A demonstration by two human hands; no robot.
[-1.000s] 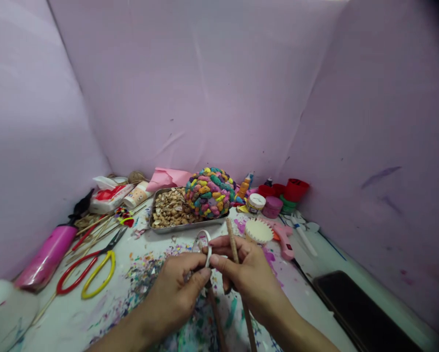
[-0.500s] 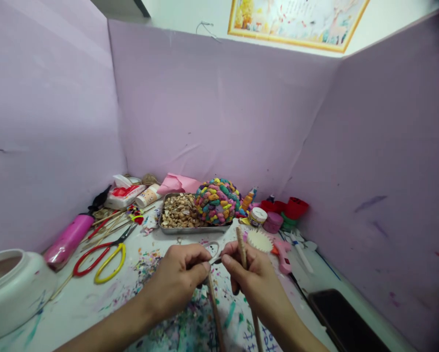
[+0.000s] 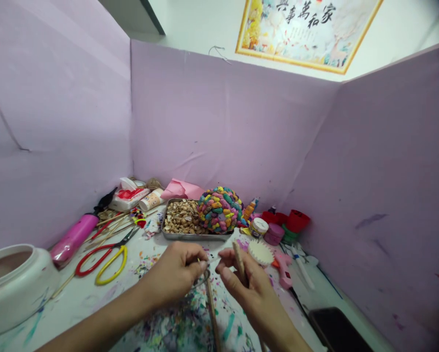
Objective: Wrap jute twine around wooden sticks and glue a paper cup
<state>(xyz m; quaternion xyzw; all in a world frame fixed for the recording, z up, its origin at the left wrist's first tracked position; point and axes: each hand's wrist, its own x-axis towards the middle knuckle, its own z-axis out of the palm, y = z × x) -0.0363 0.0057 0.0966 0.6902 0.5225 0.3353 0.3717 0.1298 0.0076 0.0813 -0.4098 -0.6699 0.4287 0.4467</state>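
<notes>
Craft corner: paint-stained table [image 3: 161,332], scissors [image 3: 109,258], glue gun [image 3: 284,271], paint jars [image 3: 259,228].

Picture edges crop the white pot [image 3: 32,293] near the table's [image 3: 73,303] left edge and dark phone [image 3: 337,330] toward its right; the left hand [image 3: 177,271] partly hides a blurred ring [image 3: 206,277]

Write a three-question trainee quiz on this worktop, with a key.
1. Multiple choice: which thing is in the person's right hand?
A) a red cup
B) a brown stick
C) a black phone

2. True or false: the scissors have one red and one yellow handle.

3. Fill in: the multicoloured ball covers the ____ end of the metal tray, as seen in the picture.

Key: 1. B; 2. True; 3. right
</notes>
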